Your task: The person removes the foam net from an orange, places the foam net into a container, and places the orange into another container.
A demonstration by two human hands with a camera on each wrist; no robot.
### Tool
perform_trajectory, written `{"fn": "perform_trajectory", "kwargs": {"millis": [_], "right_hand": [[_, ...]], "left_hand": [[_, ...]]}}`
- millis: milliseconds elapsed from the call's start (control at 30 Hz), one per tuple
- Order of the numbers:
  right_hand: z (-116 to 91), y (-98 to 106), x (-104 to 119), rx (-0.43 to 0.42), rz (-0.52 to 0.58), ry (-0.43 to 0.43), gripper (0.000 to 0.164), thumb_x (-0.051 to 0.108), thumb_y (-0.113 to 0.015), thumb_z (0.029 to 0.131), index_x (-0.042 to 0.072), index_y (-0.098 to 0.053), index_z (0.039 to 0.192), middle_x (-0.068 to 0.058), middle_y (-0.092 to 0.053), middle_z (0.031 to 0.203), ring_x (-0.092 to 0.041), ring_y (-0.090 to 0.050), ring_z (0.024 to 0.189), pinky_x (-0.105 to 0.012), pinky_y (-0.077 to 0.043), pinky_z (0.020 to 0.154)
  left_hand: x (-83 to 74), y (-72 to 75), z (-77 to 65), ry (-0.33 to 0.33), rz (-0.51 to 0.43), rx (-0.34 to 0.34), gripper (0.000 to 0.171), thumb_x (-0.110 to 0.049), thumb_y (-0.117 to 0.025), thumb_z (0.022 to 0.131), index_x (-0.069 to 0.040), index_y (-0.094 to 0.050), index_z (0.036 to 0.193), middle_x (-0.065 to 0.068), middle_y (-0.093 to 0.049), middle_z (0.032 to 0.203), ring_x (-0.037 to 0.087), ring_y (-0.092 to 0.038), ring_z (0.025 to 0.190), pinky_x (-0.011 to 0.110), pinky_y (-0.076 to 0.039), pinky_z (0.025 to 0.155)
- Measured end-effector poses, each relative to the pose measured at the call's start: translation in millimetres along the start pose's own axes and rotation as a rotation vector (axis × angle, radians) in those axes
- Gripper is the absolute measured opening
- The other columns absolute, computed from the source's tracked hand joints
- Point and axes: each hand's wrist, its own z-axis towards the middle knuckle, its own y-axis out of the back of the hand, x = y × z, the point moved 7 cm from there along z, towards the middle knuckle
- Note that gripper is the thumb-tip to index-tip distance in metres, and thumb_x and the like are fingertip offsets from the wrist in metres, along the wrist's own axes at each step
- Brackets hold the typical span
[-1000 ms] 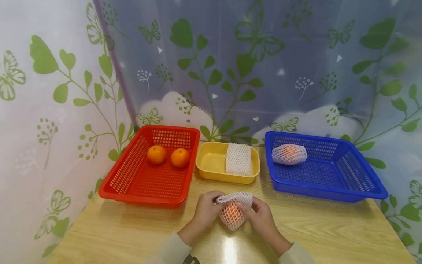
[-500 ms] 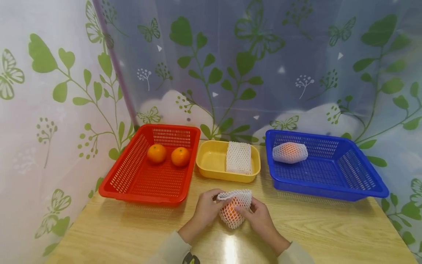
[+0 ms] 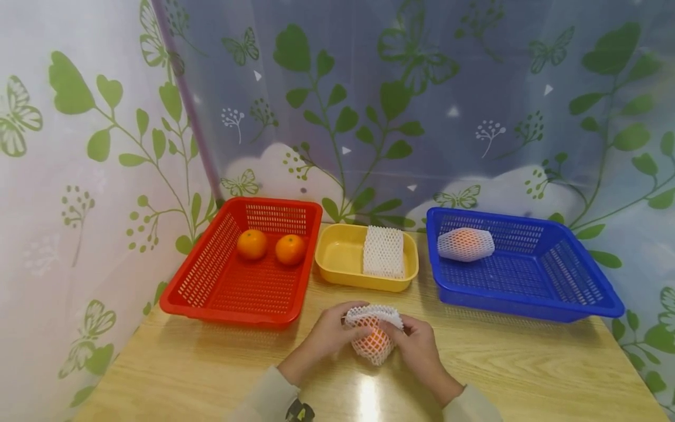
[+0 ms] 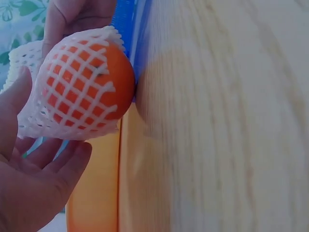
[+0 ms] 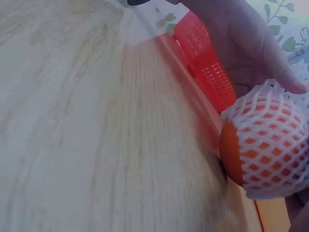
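Jointly, the left hand (image 3: 329, 335) and right hand (image 3: 420, 347) grip the net (image 3: 375, 346) from 2 sides, fingers (image 4: 75, 162) partly bent, presumably to spread it around the orange (image 4: 124, 84).

Fruit (image 4: 124, 82) orange; netting (image 4: 72, 94) white, diamond-patterned; tub (image 3: 364, 281) yellow.

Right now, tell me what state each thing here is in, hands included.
Held orange: mostly netted, one end bare
Left hand: holding the netted orange
Right hand: holding it too
Red basket: upright, two oranges inside
Two oranges: bare
Yellow tray: upright, white net inside
White net: lying flat
Blue basket: upright, wrapped orange inside
Wrapped orange: netted
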Motion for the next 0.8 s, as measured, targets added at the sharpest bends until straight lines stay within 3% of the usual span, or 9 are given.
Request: {"fn": "perform_trajectory", "kwargs": {"millis": [133, 233, 400, 633, 800], "right_hand": [[-0.8, 4.0, 3.3, -0.089, -0.012, 0.014, 0.016, 0.015, -0.078, 0.082, 0.001, -0.075, 0.091, -0.007, -0.072, 0.081, -0.009, -0.061, 0.066, -0.022, -0.052, 0.057], [-1.3, 4.6, 3.9, -0.112, 0.002, 0.020, 0.016, 0.012, -0.078, 0.082, 0.000, -0.075, 0.091, -0.006, -0.071, 0.081, -0.009, -0.061, 0.066, -0.021, -0.052, 0.056], [-0.4, 3.5, 2.0, -0.097, 0.051, 0.018, 0.018, 0.007, -0.076, 0.083, -0.004, -0.073, 0.097, -0.009, -0.073, 0.086, -0.009, -0.064, 0.069, -0.022, -0.054, 0.060], [0.6, 1.6, -0.6, -0.059, 0.064, 0.012, 0.023, 0.004, -0.073, 0.085, -0.006, -0.070, 0.105, -0.014, -0.072, 0.096, -0.008, -0.066, 0.078, -0.023, -0.056, 0.068], [0.6, 0.3, 1.8, -0.020, 0.065, 0.036, 0.026, 0.008, -0.072, 0.087, -0.005, -0.068, 0.109, -0.012, -0.071, 0.100, -0.010, -0.067, 0.087, -0.023, -0.056, 0.075]], "left_hand": [[3.1, -5.3, -2.0, -0.009, -0.028, 0.053, 0.052, -0.031, -0.077, 0.083, -0.010, -0.061, 0.128, 0.004, -0.066, 0.120, 0.021, -0.060, 0.114, 0.037, -0.047, 0.099], [1.7, -6.8, -3.7, -0.018, -0.047, 0.066, 0.048, -0.029, -0.077, 0.084, -0.010, -0.062, 0.125, 0.002, -0.068, 0.117, 0.018, -0.061, 0.111, 0.034, -0.048, 0.097], [-1.6, -6.7, -3.8, -0.026, -0.034, 0.065, 0.046, -0.031, -0.074, 0.086, -0.009, -0.063, 0.125, 0.003, -0.069, 0.114, 0.017, -0.063, 0.107, 0.031, -0.049, 0.094], [-6.6, -7.1, -3.0, -0.092, -0.006, 0.059, 0.041, -0.030, -0.071, 0.089, -0.004, -0.064, 0.120, 0.005, -0.070, 0.109, 0.015, -0.065, 0.100, 0.030, -0.052, 0.089], [-5.7, -6.8, -2.0, -0.068, -0.011, 0.048, 0.040, -0.031, -0.072, 0.088, -0.006, -0.066, 0.120, 0.006, -0.069, 0.113, 0.018, -0.064, 0.105, 0.032, -0.050, 0.093]]}}
